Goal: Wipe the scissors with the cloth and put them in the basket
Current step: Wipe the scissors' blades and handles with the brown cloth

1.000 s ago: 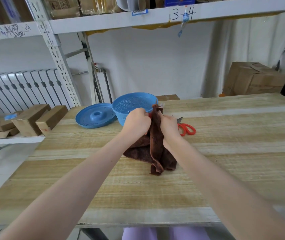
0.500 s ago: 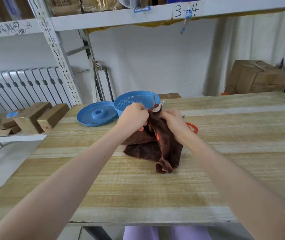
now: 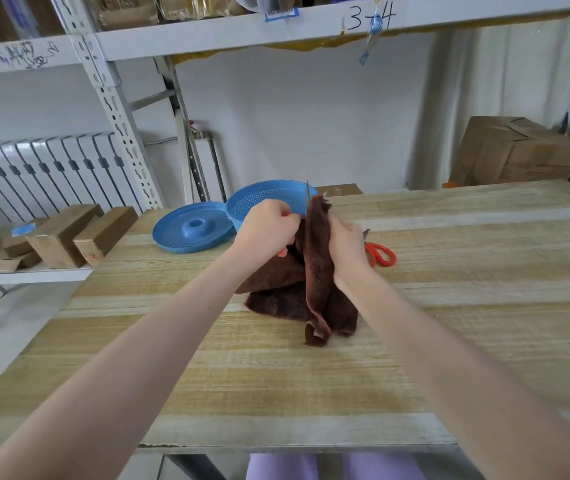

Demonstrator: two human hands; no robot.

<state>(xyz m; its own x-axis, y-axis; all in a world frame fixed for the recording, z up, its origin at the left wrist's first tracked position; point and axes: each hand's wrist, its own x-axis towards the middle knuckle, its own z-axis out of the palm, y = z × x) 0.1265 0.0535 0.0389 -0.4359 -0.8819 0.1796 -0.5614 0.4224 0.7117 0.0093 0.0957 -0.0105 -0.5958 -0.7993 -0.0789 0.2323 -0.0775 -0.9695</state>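
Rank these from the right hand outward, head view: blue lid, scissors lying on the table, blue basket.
1. Scissors lying on the table, just right of the right hand.
2. Blue basket, behind and left.
3. Blue lid, farthest left.

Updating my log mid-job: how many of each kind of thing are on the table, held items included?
scissors: 2, the held pair and the lying pair
brown cloth: 1
blue basket: 1
blue perforated disc: 1
total: 5
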